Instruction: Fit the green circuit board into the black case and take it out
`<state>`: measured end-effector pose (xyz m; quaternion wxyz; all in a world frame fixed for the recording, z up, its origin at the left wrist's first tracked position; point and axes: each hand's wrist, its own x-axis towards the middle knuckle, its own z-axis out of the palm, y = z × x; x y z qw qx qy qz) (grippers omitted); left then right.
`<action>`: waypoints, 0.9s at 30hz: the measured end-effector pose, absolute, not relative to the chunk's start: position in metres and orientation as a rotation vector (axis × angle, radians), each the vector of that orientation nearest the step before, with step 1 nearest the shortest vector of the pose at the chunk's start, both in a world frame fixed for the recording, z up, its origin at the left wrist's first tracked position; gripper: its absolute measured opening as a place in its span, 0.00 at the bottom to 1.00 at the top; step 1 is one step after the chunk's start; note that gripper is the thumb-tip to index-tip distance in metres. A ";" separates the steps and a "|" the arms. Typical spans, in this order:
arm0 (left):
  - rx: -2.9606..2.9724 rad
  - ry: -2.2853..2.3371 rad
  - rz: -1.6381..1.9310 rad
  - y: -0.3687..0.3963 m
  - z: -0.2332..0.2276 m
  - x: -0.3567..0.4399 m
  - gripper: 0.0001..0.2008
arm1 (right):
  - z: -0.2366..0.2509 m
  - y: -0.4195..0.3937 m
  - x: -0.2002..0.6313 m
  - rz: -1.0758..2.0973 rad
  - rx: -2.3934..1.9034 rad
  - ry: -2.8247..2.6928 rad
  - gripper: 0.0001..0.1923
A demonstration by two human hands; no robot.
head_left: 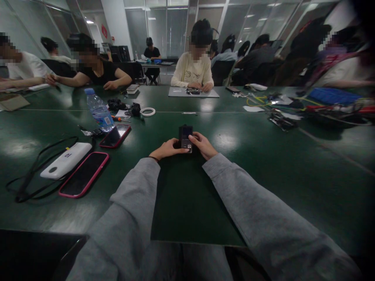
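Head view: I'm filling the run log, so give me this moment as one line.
left hand: holds small black device | right hand: holds same device | device: upright above green table

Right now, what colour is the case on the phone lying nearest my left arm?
Pink-red: the phone case rims a dark screen, seen in the head view.

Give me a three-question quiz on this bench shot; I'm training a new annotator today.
1. True or false: both hands hold the small black device.
2. Which lies nearest the white power bank? A) tape ring B) pink-cased phone C) blue folder
3. Is the water bottle upright or lying down?

Key: 1 true: left hand and right hand grip it. 2 B, the pink-cased phone. 3 upright.
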<state>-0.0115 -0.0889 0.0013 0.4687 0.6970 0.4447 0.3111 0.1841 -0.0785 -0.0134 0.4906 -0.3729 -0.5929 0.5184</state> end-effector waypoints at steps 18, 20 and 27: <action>1.618 1.052 0.876 -0.082 -0.005 -0.009 0.31 | -0.010 -0.079 0.183 1.236 -0.955 -1.438 0.26; 1.586 1.043 0.901 -0.080 -0.006 -0.009 0.30 | -0.009 -0.080 0.183 1.230 -0.975 -1.439 0.27; 1.533 1.012 0.920 -0.085 0.000 -0.008 0.29 | -0.008 -0.081 0.182 1.254 -0.936 -1.415 0.26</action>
